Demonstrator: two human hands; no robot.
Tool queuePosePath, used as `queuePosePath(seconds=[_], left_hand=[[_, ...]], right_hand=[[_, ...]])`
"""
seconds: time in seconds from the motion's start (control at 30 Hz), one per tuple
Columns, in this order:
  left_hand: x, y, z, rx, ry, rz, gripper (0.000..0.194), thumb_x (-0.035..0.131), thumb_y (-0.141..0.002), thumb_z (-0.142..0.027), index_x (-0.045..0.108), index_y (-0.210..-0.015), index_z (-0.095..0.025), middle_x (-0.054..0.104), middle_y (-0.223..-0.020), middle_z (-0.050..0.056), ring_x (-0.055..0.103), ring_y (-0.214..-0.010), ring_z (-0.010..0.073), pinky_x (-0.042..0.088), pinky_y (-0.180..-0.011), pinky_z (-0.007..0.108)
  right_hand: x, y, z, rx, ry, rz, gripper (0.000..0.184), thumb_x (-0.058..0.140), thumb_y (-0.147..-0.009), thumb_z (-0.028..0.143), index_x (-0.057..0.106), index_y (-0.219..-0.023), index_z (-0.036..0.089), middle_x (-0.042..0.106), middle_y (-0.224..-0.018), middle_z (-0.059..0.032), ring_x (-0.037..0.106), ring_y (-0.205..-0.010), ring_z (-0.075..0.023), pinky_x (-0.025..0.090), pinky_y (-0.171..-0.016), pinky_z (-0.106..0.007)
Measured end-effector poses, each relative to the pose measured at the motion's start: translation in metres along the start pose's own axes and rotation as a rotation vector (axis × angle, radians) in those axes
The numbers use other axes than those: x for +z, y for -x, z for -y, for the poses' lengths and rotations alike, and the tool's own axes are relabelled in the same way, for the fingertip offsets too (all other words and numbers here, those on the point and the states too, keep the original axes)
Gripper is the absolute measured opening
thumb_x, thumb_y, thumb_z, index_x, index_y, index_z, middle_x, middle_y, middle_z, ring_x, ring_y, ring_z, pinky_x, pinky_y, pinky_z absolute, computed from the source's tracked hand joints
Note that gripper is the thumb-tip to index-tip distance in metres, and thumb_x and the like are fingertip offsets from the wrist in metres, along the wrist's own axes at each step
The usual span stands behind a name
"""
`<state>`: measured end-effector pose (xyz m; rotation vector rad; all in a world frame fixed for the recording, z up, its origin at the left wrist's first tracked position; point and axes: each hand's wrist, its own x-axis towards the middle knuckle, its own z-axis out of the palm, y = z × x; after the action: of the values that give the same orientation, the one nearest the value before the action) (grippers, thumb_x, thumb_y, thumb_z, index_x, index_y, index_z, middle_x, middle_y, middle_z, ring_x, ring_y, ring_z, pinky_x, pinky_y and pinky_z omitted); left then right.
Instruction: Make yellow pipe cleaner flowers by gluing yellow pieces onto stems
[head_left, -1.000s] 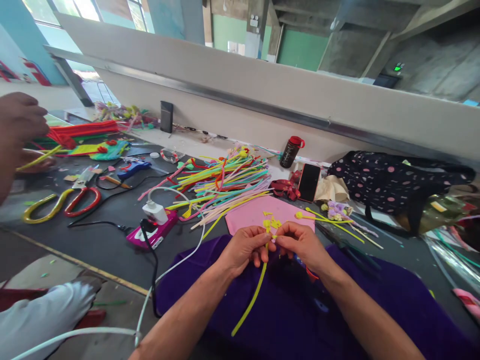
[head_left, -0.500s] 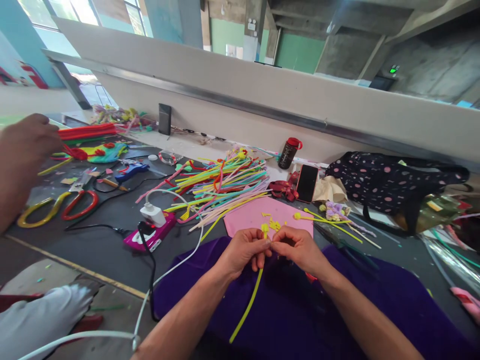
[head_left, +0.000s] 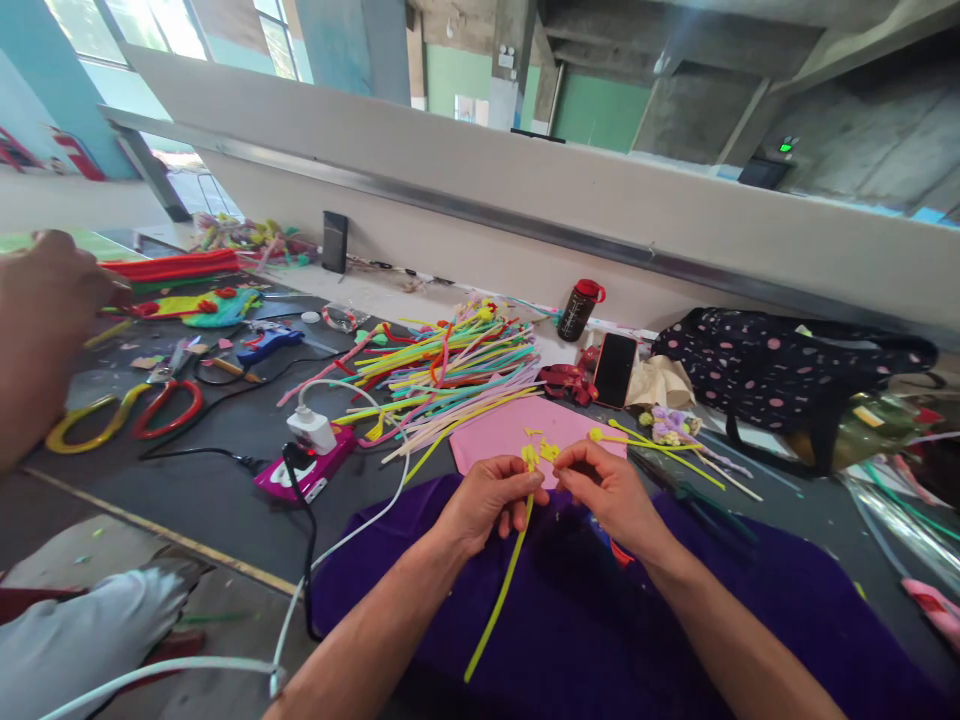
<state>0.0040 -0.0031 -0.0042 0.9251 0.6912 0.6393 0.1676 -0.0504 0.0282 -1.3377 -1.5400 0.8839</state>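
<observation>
My left hand (head_left: 499, 500) pinches a yellow-green pipe cleaner (head_left: 499, 600) near its top, and the long stem hangs down over the purple cloth (head_left: 405, 620). Small yellow pieces (head_left: 530, 456) bunch at the top of the stem, just above my fingertips. My right hand (head_left: 604, 490) is a little to the right, its thumb and forefinger brought together; whatever may be between them is too small to make out. Loose yellow bits (head_left: 550, 452) lie behind the hands on a pink sheet (head_left: 487, 435).
Behind lies a pile of coloured pipe cleaners (head_left: 450, 360). Left are a purple power strip (head_left: 270, 482) with cables, scissors (head_left: 169, 405) and a co-worker's hand (head_left: 56, 285). A phone (head_left: 615, 368), bottle (head_left: 580, 310), patterned bag (head_left: 780, 370) and yellow-headed stems (head_left: 675, 445) stand or lie right.
My right hand has drawn slightly away from my left, opening a small gap. The stem's lower end has swung a little right. At left, the co-worker's hand has shifted slightly.
</observation>
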Motion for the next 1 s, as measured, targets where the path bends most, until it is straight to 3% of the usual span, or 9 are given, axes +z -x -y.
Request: queuePosePath(seconds=[0.17, 0.37, 0.57, 1.0], left_hand=[[0.0, -0.001, 0.003, -0.017, 0.026, 0.008, 0.022, 0.067, -0.065, -0.031, 0.06, -0.072, -0.012, 0.066, -0.061, 0.002, 0.052, -0.035, 0.0047, 0.03, -0.027, 0.012], [0.0, -0.003, 0.005, 0.017, 0.049, 0.043, 0.018, 0.069, -0.062, -0.022, 0.058, -0.071, -0.012, 0.064, -0.063, 0.001, 0.054, -0.04, 0.0058, 0.034, -0.03, 0.011], [-0.001, -0.001, 0.005, -0.002, 0.052, 0.017, 0.02, 0.069, -0.062, -0.025, 0.055, -0.07, -0.012, 0.064, -0.06, 0.001, 0.052, -0.036, 0.0056, 0.032, -0.029, 0.012], [-0.001, 0.001, 0.003, 0.045, 0.005, 0.037, 0.021, 0.068, -0.063, -0.027, 0.054, -0.068, -0.012, 0.064, -0.059, 0.002, 0.051, -0.035, 0.0055, 0.033, -0.03, 0.013]], right_hand=[[0.006, -0.002, -0.007, 0.071, -0.16, -0.078, 0.009, 0.063, -0.07, 0.022, 0.063, -0.077, 0.017, 0.058, -0.067, 0.0018, 0.048, -0.054, -0.0088, 0.038, -0.05, -0.02], [0.011, -0.002, -0.006, 0.169, -0.269, -0.043, 0.015, 0.066, -0.067, 0.027, 0.06, -0.075, 0.016, 0.06, -0.059, 0.0022, 0.052, -0.051, -0.0099, 0.039, -0.045, -0.02], [0.011, -0.002, -0.005, 0.169, -0.188, 0.018, 0.013, 0.063, -0.069, 0.027, 0.061, -0.073, 0.015, 0.057, -0.056, 0.0031, 0.045, -0.047, -0.0074, 0.035, -0.043, -0.019], [0.01, -0.001, -0.004, 0.156, -0.121, 0.113, 0.012, 0.057, -0.074, 0.027, 0.06, -0.075, 0.016, 0.056, -0.06, 0.0026, 0.046, -0.049, -0.0081, 0.034, -0.044, -0.019]])
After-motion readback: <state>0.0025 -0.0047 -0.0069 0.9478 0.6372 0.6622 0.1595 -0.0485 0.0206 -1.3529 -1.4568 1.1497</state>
